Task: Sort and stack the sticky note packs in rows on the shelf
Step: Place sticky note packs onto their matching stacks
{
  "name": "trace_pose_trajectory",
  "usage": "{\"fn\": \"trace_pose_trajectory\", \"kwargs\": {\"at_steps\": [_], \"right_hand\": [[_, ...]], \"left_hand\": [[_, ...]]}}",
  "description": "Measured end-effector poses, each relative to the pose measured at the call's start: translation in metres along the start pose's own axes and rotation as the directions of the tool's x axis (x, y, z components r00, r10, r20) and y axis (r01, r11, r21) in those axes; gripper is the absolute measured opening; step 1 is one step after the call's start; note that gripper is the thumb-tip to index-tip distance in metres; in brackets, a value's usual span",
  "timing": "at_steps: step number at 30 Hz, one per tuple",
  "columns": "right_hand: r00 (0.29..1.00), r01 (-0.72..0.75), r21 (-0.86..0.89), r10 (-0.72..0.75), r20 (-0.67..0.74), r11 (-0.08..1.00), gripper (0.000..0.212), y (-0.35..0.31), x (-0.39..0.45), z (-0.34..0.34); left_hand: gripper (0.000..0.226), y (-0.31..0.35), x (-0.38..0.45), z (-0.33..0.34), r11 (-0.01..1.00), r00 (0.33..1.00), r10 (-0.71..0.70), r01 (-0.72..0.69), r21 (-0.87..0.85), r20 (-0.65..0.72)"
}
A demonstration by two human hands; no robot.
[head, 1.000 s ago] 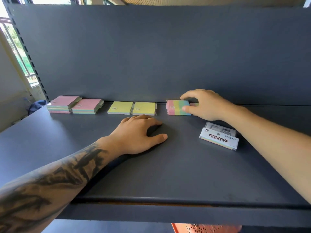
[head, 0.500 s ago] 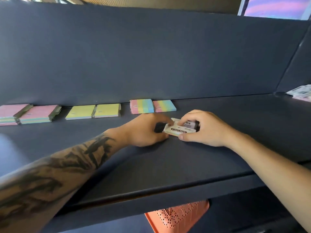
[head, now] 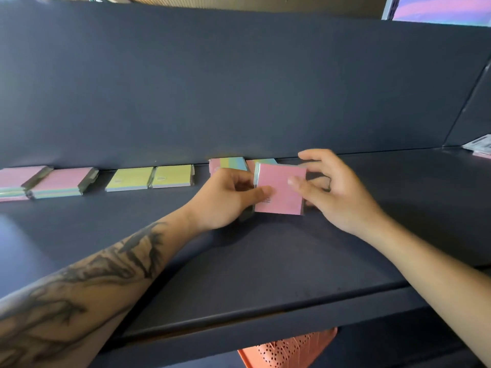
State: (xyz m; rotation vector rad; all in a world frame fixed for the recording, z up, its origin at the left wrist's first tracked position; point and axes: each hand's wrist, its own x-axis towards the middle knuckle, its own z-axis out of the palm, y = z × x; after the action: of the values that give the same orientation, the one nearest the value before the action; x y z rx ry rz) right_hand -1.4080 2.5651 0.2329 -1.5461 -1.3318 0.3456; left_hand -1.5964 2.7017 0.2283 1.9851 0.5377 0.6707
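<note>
A person is holding a pink sticky note pack (head: 279,188) between both hands just above the dark shelf (head: 265,261), its pink face turned up toward the camera — a hold that appears meant for reading the colour before the pack is filed. The left hand (head: 225,197) is pinching the pack's left edge, thumb pressed on the pink face and the other fingers curled behind it, so that grip is closed on the pack. The right hand (head: 332,189) is steadying the right edge with its thumb on the face; its index finger is lifted clear and its lower fingers are hidden behind the pack, so that grip is looser, though it too has hold of the pack. Along the back wall the sorted rows are lying flat and by colour: pink stacks (head: 61,181) at far left, two yellow packs (head: 151,177) side by side next to them, and rainbow-striped packs (head: 231,163) directly behind the hands, partly covered by them. The grouping suggests the held pack belongs with the pinks at far left — well apart from where it is being held. More packs (head: 479,144) are waiting at the shelf's far right edge, and an orange perforated basket (head: 289,346) is showing below the shelf.
</note>
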Motion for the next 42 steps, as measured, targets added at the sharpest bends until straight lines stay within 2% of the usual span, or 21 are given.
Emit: {"fn": "trace_pose_trajectory", "kwargs": {"at_steps": [1, 3, 6, 8, 10, 13, 17, 20, 23, 25, 27, 29, 34, 38, 42], "right_hand": [[0.995, 0.095, -0.139, -0.098, -0.015, 0.986, 0.064, 0.002, -0.002, 0.000], [0.961, 0.271, -0.388, -0.268, 0.064, 0.881, 0.073, 0.004, -0.005, 0.000], [0.916, 0.397, -0.549, -0.350, 0.194, 0.735, 0.066, 0.002, -0.002, 0.001], [0.904, 0.421, -0.557, -0.381, 0.193, 0.716, 0.060, 0.002, 0.003, 0.002], [0.907, 0.417, -0.518, -0.379, 0.184, 0.747, 0.059, 0.000, 0.007, 0.003], [0.896, 0.443, -0.503, -0.378, 0.232, 0.742, 0.063, -0.007, 0.012, 0.009], [0.874, 0.473, -0.426, -0.350, 0.337, 0.771, 0.065, -0.019, 0.022, 0.030], [0.836, 0.520, -0.376, -0.368, 0.407, 0.767, 0.062, -0.032, 0.032, 0.054], [0.797, 0.561, -0.359, -0.372, 0.475, 0.746, 0.059, -0.049, 0.045, 0.086], [0.786, 0.572, -0.375, -0.357, 0.505, 0.729, 0.059, -0.061, 0.054, 0.113], [0.771, 0.587, -0.390, -0.342, 0.538, 0.709, 0.059, -0.072, 0.064, 0.144], [0.759, 0.605, -0.417, -0.332, 0.560, 0.679, 0.058, -0.086, 0.072, 0.178], [0.778, 0.583, -0.460, -0.295, 0.555, 0.670, 0.057, -0.117, 0.093, 0.259], [0.810, 0.537, -0.505, -0.247, 0.531, 0.675, 0.055, -0.139, 0.110, 0.311], [0.852, 0.473, -0.564, -0.189, 0.488, 0.677, 0.054, -0.154, 0.124, 0.341]], "left_hand": [[0.028, 0.000, 0.001, -0.001, 0.999, 0.999, -0.033, 0.033, -0.031, -0.016], [0.038, 0.000, 0.001, -0.002, 0.993, 0.997, -0.074, 0.072, -0.095, -0.019], [0.043, -0.001, 0.001, -0.004, 0.982, 0.995, -0.104, 0.101, -0.161, -0.008], [0.047, 0.001, -0.001, -0.006, 0.976, 0.994, -0.108, 0.108, -0.189, 0.013], [0.047, 0.004, -0.005, -0.011, 0.974, 0.993, -0.117, 0.121, -0.194, 0.031], [0.031, 0.007, -0.011, -0.023, 0.983, 0.990, -0.136, 0.139, -0.121, 0.031], [0.061, 0.007, -0.029, -0.046, 0.983, 0.996, -0.092, 0.089, 0.162, 0.009], [0.055, 0.001, -0.062, -0.070, 0.899, 0.995, -0.080, 0.097, 0.428, -0.059], [0.072, -0.006, -0.104, -0.098, 0.823, 0.985, -0.106, 0.162, 0.544, -0.132], [0.081, -0.013, -0.130, -0.120, 0.697, 0.967, -0.144, 0.249, 0.672, -0.209], [0.079, -0.017, -0.156, -0.142, 0.543, 0.941, -0.224, 0.337, 0.769, -0.254], [0.077, -0.021, -0.179, -0.163, 0.467, 0.915, -0.290, 0.391, 0.793, -0.280], [0.083, -0.033, -0.214, -0.224, 0.396, 0.870, -0.344, 0.475, 0.786, -0.352], [0.088, -0.052, -0.232, -0.262, 0.317, 0.872, -0.316, 0.469, 0.825, -0.374], [0.090, -0.069, -0.233, -0.279, 0.310, 0.897, -0.266, 0.425, 0.850, -0.352]]}}
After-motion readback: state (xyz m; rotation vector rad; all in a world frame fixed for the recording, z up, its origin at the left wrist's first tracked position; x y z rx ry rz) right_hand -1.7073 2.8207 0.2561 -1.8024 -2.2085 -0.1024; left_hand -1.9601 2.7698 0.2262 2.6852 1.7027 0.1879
